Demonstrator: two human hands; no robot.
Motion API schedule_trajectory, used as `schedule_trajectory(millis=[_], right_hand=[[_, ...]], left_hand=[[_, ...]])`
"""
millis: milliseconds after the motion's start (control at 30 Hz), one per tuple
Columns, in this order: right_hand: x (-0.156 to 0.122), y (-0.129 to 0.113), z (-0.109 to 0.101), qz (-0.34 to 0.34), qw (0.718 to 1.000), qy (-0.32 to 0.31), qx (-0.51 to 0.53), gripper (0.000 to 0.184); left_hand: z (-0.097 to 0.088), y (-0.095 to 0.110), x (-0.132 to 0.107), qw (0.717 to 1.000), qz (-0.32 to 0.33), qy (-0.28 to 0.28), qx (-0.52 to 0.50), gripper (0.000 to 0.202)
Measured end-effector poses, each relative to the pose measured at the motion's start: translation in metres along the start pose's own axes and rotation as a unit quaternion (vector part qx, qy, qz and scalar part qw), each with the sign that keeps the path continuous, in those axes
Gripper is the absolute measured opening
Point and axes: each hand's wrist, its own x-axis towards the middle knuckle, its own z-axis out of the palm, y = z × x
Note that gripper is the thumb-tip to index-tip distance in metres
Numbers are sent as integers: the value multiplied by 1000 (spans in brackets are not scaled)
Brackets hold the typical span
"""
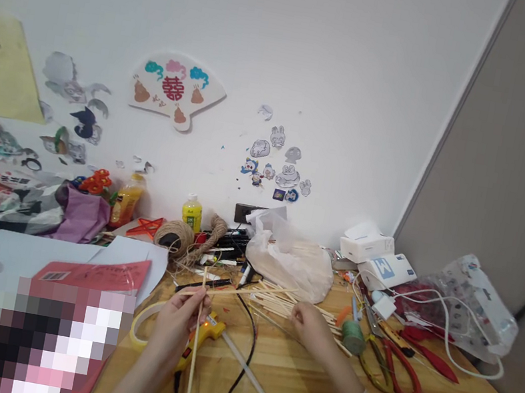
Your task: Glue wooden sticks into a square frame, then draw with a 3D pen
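Observation:
My left hand (181, 314) is closed around thin wooden sticks (192, 367); one runs toward me and another crosses it near the fingertips, pointing right. Under that hand lies a yellow glue gun (213, 327) with a clear glue stick (249, 374) reaching out from it. My right hand (311, 327) has its fingers curled over a pile of loose wooden sticks (269, 298). Whatever its fingertips hold is hidden. A roll of yellowish tape (137, 330) rests to the left of my left hand.
Right of my right hand are a green thread spool (353, 338), red-handled scissors (406, 378) and a white charger cable (448, 324). Behind the sticks sits a white plastic bag (291, 262). Twine (176, 239) and bottles (192, 212) stand near the wall. A black cord (242, 369) crosses the table.

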Motion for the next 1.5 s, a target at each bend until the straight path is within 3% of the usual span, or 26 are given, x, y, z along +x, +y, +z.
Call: schedule_trajectory(millis=[133, 300, 533, 933, 1200, 1300, 1500], right_hand=[[1, -13, -4, -35, 989, 10, 145, 23], [-8, -26, -2, -48, 951, -69, 297, 32], [-11, -25, 2, -42, 922, -114, 368, 34], [-20, -49, 2, 17, 867, -91, 489, 14], [-25, -63, 6, 46, 817, -63, 571, 42], [-27, -67, 5, 39, 798, -35, 601, 40], [-28, -70, 2, 38, 790, 1, 613, 40]], left_hand=[[1, 0, 1, 1000, 10, 5, -7, 33], [3, 5, 1, 999, 22, 19, -18, 35], [2, 16, 0, 998, 46, 34, -24, 36], [4, 19, -5, 999, 40, 21, -24, 36], [7, 11, -4, 1000, 24, 6, -19, 36], [8, 10, -5, 1000, 21, 1, -13, 36], [8, 13, -5, 1000, 24, 10, -12, 39]])
